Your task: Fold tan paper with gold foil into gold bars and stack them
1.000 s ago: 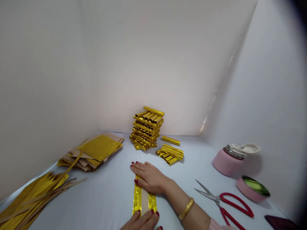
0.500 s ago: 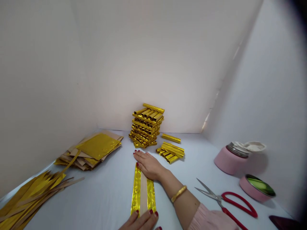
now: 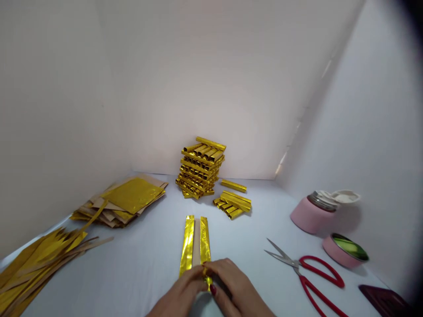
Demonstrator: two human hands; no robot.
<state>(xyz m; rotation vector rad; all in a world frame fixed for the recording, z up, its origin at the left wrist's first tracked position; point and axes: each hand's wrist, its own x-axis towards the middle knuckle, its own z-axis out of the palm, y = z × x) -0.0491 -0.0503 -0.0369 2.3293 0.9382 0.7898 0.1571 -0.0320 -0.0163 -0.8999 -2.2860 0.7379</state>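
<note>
The paper lies on the table in front of the stack, its length running toward it, with gold bands along both sides and a brown band between them. The left hand has its fingers closed on the paper's near end, the end farthest from the stack. The right hand grips that same end from the other side, its thumb against a bent gold part; the two hands' fingertips meet there and partly hide the fold. The stack is built of gold tubes in crossed layers, with one tube lying slantwise on top. Just right of the stack is a loose tube, and in front of that, a small pile of tubes. Left of the stack lie sheets, gold and brown, and farther left and nearer, offcuts. Well right of the stack are a pink jar with a white top and a shallow pink bowl, green inside. Open scissors with red handles lie right and in front of the stack.
</note>
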